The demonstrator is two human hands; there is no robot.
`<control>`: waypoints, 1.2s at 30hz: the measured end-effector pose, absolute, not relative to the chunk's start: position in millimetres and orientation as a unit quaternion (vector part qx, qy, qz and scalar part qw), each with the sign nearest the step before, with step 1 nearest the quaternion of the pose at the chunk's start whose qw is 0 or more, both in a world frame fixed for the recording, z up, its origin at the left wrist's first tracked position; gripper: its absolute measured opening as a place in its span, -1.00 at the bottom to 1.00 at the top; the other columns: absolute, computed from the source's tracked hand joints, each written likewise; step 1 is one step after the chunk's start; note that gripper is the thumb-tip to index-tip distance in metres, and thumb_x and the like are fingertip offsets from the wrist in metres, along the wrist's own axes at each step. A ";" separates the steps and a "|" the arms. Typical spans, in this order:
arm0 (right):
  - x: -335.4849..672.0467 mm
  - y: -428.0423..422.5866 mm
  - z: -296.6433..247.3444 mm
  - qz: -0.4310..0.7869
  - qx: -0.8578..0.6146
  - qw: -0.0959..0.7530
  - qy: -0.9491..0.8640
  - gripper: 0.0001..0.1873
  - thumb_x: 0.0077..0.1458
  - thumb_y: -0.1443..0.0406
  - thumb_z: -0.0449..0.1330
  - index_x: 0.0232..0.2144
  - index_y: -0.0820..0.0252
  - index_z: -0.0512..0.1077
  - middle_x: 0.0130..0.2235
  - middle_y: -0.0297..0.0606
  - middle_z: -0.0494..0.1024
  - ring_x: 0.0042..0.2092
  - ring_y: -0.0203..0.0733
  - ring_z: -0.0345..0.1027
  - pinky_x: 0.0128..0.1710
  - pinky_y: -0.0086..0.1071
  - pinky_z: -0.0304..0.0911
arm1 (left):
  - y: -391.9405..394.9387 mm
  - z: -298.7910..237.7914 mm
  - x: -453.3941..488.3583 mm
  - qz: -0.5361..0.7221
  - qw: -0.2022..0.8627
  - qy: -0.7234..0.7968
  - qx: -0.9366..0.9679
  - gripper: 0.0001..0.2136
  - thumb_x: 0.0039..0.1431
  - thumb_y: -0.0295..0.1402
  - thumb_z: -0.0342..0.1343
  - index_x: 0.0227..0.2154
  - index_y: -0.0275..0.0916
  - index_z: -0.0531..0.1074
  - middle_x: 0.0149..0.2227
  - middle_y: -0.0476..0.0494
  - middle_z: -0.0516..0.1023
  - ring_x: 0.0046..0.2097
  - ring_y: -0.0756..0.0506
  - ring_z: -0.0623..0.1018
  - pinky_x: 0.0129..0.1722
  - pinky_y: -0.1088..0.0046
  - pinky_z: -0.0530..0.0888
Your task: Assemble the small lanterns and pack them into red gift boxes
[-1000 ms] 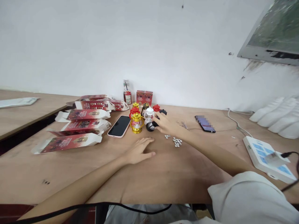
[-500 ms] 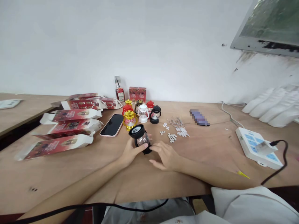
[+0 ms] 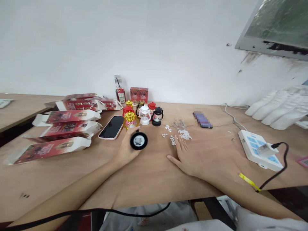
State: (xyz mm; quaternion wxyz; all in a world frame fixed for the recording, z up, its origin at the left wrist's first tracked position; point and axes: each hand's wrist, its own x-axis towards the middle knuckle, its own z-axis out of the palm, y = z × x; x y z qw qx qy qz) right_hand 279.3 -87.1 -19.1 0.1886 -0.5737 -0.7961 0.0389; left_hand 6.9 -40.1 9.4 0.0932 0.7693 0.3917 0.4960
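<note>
My left hand [image 3: 128,148] is wrapped round a small black lantern [image 3: 139,141], whose round base with a pale centre faces me; its glass body is hidden behind. Over at the right, my right hand [image 3: 186,157] has its fingers stretched out and holds nothing visible. Its fingertips reach a pile of small silver button cells [image 3: 172,140], partly covering it. A few more button cells [image 3: 164,135] lie left of that pile. Just behind it are small white plastic pieces [image 3: 184,134] and a bunch of thin metal pieces [image 3: 178,123].
Several small lanterns, among them a white one [image 3: 144,115] and a black one [image 3: 157,116], stand behind my left hand. A phone [image 3: 111,127] and opened red boxes [image 3: 68,131] lie left. A blurred purple item [image 3: 202,120] and a power strip [image 3: 260,150] are on the right.
My right hand has left the black lantern and moved right to the button cells. My left hand has tipped the lantern so its base faces me.
</note>
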 end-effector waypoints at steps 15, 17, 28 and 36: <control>224.8 -21.1 -13.2 0.082 -0.538 0.151 -0.826 -0.04 0.16 -0.11 -0.05 0.33 0.43 -0.26 0.36 0.15 -0.28 0.38 0.09 -0.47 0.33 0.03 -0.24 | -36.0 7.4 4.1 0.440 0.076 0.370 0.815 -0.43 -0.04 -0.46 0.10 0.10 -0.19 0.16 0.06 -0.26 0.35 0.11 -0.24 0.39 0.11 0.13 0.37; 220.3 -16.9 -10.3 0.085 -0.537 0.148 -0.827 -0.07 0.17 -0.05 -0.02 0.32 0.45 -0.24 0.36 0.15 -0.27 0.38 0.07 -0.46 0.34 -0.01 -0.24 | -34.8 7.2 4.6 0.440 0.072 0.365 0.818 -0.43 -0.04 -0.47 0.09 0.10 -0.18 0.16 0.05 -0.25 0.35 0.11 -0.23 0.39 0.10 0.13 0.37; 237.6 -39.4 -9.9 0.044 -0.591 0.227 -0.773 -0.29 0.18 0.13 0.00 0.27 0.37 -0.01 0.34 0.19 -0.07 0.36 0.22 -0.25 0.27 0.13 -0.08 | -23.4 7.9 11.3 0.428 0.063 0.345 0.833 -0.43 -0.05 -0.51 0.05 0.10 -0.20 0.14 0.05 -0.26 0.31 0.13 -0.23 0.35 0.12 0.11 0.35; 242.1 -42.1 -6.2 0.103 -0.544 0.261 -0.791 -0.37 0.20 0.25 -0.04 0.27 0.30 -0.06 0.35 0.07 -0.08 0.36 0.05 -0.13 0.23 -0.01 0.11 | -10.8 4.8 16.9 0.432 0.073 0.350 0.828 -0.45 -0.04 -0.48 0.08 0.08 -0.23 0.17 0.04 -0.27 0.31 0.13 -0.22 0.35 0.13 0.12 0.33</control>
